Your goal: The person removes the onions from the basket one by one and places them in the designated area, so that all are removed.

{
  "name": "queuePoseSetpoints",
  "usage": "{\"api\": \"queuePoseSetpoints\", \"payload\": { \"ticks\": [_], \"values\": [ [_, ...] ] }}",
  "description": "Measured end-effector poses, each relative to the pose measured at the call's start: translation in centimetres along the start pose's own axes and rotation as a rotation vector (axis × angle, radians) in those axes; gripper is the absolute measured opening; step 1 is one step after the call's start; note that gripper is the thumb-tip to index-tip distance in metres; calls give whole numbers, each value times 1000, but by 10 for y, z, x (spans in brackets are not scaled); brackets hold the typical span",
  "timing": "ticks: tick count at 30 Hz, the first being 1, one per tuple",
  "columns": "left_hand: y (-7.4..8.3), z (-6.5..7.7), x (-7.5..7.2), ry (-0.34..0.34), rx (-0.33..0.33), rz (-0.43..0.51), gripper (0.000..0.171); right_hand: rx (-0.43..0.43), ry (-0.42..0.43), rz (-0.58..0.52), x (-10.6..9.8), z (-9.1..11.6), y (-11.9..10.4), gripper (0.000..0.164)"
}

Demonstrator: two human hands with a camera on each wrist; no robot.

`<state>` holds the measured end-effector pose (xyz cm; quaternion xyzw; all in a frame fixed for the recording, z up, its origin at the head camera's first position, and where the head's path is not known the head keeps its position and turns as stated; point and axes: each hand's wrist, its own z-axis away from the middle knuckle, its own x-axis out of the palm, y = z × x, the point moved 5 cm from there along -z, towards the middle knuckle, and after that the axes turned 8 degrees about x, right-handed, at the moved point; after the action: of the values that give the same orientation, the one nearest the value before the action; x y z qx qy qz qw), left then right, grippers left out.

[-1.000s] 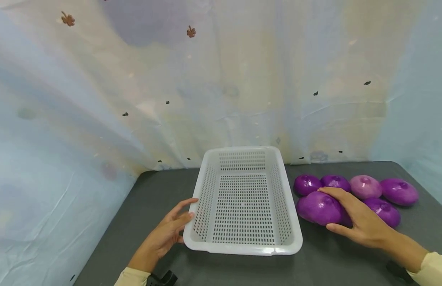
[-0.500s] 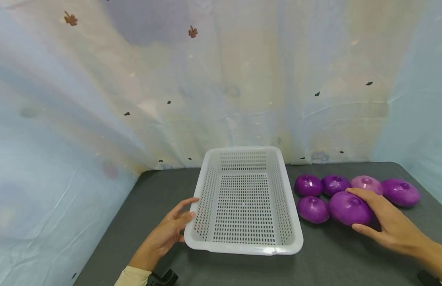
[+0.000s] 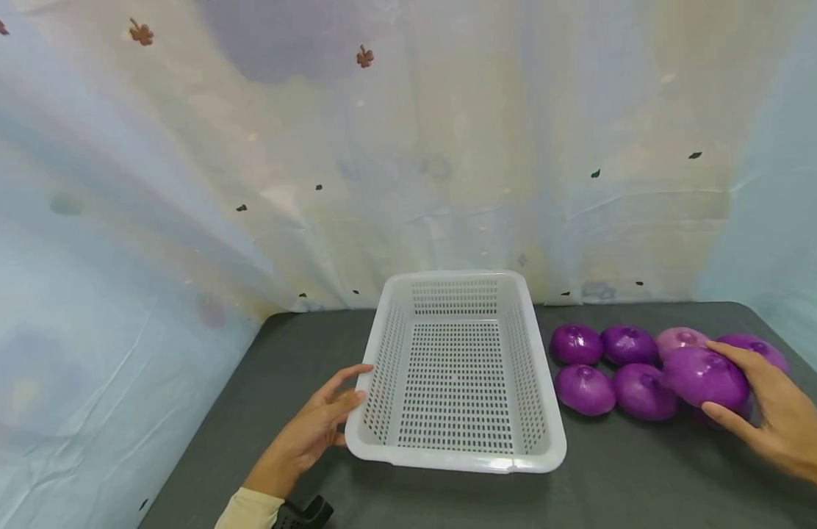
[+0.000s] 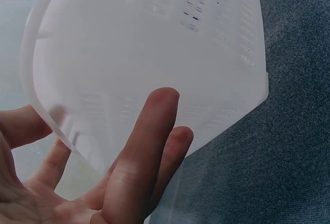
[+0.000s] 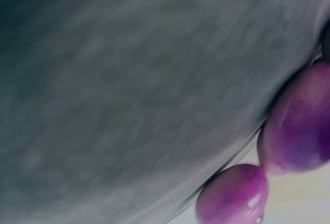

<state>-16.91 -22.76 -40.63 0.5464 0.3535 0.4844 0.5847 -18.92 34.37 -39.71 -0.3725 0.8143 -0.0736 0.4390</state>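
My right hand (image 3: 775, 415) grips a glossy purple onion (image 3: 704, 378) with fingers over its far side and thumb at the near side. It overlaps another onion behind and below it. To its left are two front-row onions (image 3: 645, 391), with more behind, one of them pinker (image 3: 681, 339). My left hand (image 3: 309, 433) holds the left rim of a white plastic basket (image 3: 458, 461). In the left wrist view, its fingers (image 4: 139, 157) lie against the basket's outer wall (image 4: 103, 43). The right wrist view shows onions (image 5: 299, 126) but no hand.
A dark grey cloth (image 3: 316, 338) covers the table under everything. Behind it hangs a pale patterned curtain (image 3: 448, 147), wrapping round the left side too. The slotted basket floor (image 3: 456, 386) shows no contents. A black wrist device (image 3: 306, 513) sits below my left hand.
My right hand has moved rightward along the front row with the gripped onion, uncovering the onions to its left. My left hand stays on the basket rim, and the basket has hardly moved.
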Motion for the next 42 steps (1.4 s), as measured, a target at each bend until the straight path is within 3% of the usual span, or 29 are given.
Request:
{"api": "queuePoseSetpoints", "payload": {
  "ticks": [8, 14, 20, 25, 30, 35, 42],
  "values": [
    [1, -1, 1, 9, 6, -11, 59, 54, 163, -52, -14, 9, 20, 67],
    [0, 0, 1, 15, 6, -11, 59, 218, 189, -65, -16, 22, 43, 73],
    [0, 0, 1, 11, 9, -10, 59, 301, 204, 2, -19, 35, 86, 75],
    [0, 0, 1, 1, 14, -7, 60, 407, 174, 60, -17, 49, 122, 83],
    [1, -1, 1, 3, 17, -12, 61, 523, 84, 132, -13, 56, 141, 87],
    [1, 0, 2, 11, 11, -13, 61, 562, 48, 130, -10, 61, 148, 85],
    [2, 0, 2, 2, 16, -3, 60, 543, -1, 146, -7, 60, 139, 80]
  ]
}}
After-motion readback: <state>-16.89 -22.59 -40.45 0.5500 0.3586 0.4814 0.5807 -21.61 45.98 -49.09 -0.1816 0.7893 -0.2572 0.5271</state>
